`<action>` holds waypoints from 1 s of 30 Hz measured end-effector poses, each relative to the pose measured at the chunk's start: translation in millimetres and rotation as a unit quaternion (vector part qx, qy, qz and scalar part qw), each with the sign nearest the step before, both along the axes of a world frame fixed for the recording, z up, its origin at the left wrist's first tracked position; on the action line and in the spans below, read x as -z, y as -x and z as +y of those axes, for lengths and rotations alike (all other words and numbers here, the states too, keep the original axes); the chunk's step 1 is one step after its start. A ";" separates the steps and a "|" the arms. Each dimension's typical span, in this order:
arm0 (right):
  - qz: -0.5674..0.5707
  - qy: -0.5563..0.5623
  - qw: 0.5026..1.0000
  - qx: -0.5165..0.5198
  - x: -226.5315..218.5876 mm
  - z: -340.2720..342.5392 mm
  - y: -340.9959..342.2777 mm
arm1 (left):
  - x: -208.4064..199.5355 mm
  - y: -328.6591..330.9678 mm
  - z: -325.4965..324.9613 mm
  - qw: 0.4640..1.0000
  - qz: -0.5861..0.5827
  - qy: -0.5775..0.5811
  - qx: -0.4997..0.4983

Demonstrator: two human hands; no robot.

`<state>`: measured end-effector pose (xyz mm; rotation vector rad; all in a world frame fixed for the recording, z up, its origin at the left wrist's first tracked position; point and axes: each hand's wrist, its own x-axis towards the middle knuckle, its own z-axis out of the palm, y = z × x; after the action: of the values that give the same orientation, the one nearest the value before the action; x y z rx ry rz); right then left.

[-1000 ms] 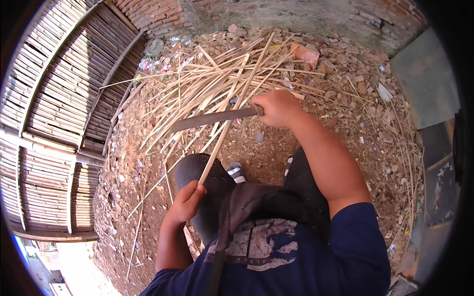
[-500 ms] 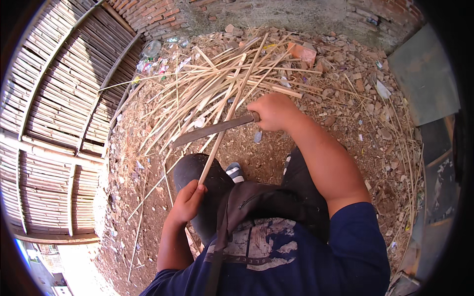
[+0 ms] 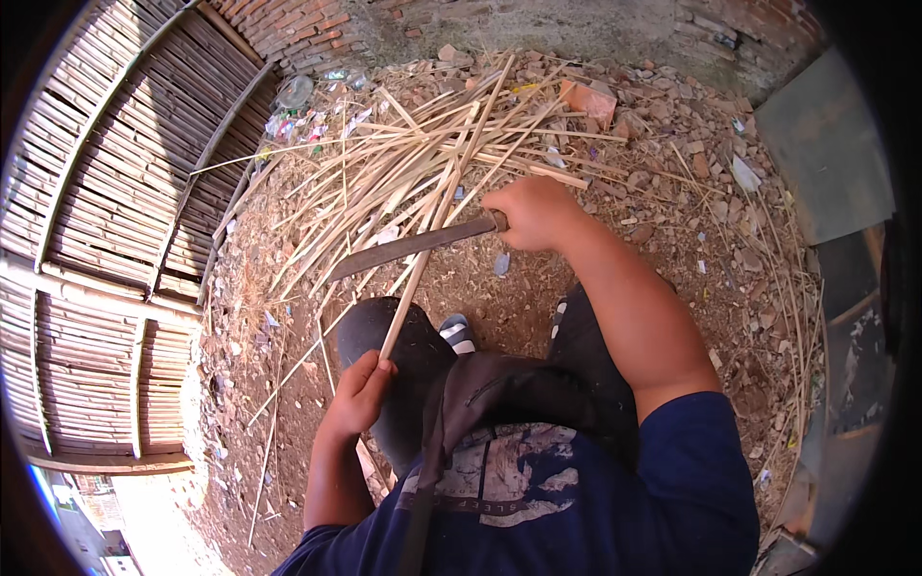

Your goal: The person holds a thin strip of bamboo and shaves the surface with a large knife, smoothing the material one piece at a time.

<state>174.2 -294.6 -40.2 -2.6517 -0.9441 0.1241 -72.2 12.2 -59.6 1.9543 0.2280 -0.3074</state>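
Observation:
A long, dark-bladed machete (image 3: 408, 249) is gripped by its handle in my right hand (image 3: 534, 213), with its blade pointing left. The blade lies across a long, thin bamboo strip (image 3: 413, 288); whether it presses into the strip I cannot tell. My left hand (image 3: 363, 392) is closed around the strip's near end, beside my left knee. From there the strip slants away and to the right, its far part over a heap of pale bamboo strips (image 3: 413, 182).
An orange brick block (image 3: 588, 104) lies behind the heap, near a brick wall (image 3: 298, 38). A bamboo slat panel (image 3: 106, 173) stands at left, a grey sheet (image 3: 826, 144) at right. Rubble and litter cover the dirt ground. A striped sandal (image 3: 457, 336) shows between my knees.
The bamboo strip has shifted slightly to the left and nearer me along with my left hand. The machete has moved only a little, its tip slightly left.

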 end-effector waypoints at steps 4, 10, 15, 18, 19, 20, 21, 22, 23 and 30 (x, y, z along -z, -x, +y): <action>0.063 -0.137 0.979 0.138 23.9 -24.8 -31.6 | -4.5 -0.5 1.1 1.000 -0.009 -0.004 -0.005; 0.038 -0.135 0.975 0.170 18.7 -33.6 -27.4 | -3.8 2.9 5.8 1.000 0.009 0.017 -0.016; 0.048 -0.179 0.975 0.124 6.3 -36.3 -18.7 | 1.8 -0.7 6.6 0.999 -0.038 -0.007 -0.017; 0.036 -0.208 0.971 0.110 10.0 -38.0 -20.8 | 3.8 -2.0 7.9 0.998 -0.058 -0.031 -0.011; 0.030 -0.215 0.970 0.108 10.4 -37.9 -20.9 | 5.1 -1.6 7.9 0.997 -0.066 -0.042 -0.009; 0.026 -0.211 0.972 0.102 9.4 -37.5 -20.8 | 5.6 -1.5 7.4 0.996 -0.074 -0.054 -0.008; 0.022 -0.207 0.973 0.096 7.5 -35.9 -19.2 | 5.4 -1.4 5.2 0.995 -0.080 -0.058 -0.005; 0.018 -0.203 0.975 0.089 6.7 -34.2 -17.8 | 4.2 -1.2 1.6 0.994 -0.086 -0.062 -0.003; 0.011 -0.199 0.976 0.082 7.6 -32.9 -16.7 | 3.1 -0.8 -1.3 0.994 -0.092 -0.066 0.000; -0.009 -0.203 0.978 0.053 8.8 -29.3 -13.2 | 0.9 -0.5 -5.6 0.994 -0.073 -0.080 -0.009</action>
<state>187.4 -323.9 -49.0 -2.3184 -0.7388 -0.1066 -71.7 6.5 -60.5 2.1212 0.1792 -0.1364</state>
